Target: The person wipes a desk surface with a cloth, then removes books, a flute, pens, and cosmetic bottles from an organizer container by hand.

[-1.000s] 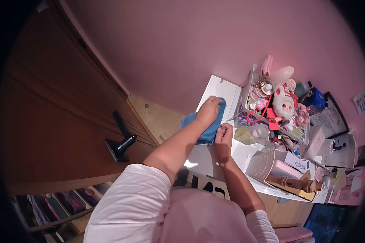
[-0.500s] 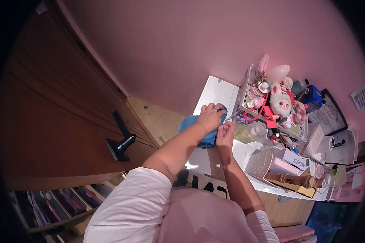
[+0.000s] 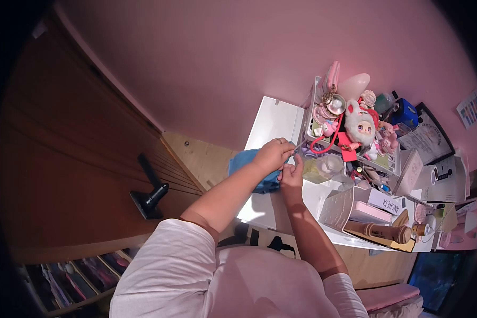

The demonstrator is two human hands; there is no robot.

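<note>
You're in a home, in what looks like a personal room: its wall (image 3: 212, 58) is pink, and a plush doll (image 3: 360, 127), pink trinkets (image 3: 388, 138) and a certificate (image 3: 426, 137) crowd the wall-side edge of your white desk (image 3: 310, 197).

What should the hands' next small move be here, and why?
Perhaps the left hand should steady the blue fabric item while the right hand draws along its edge: the left lies over the fabric, and the right is curled at that edge.
</note>
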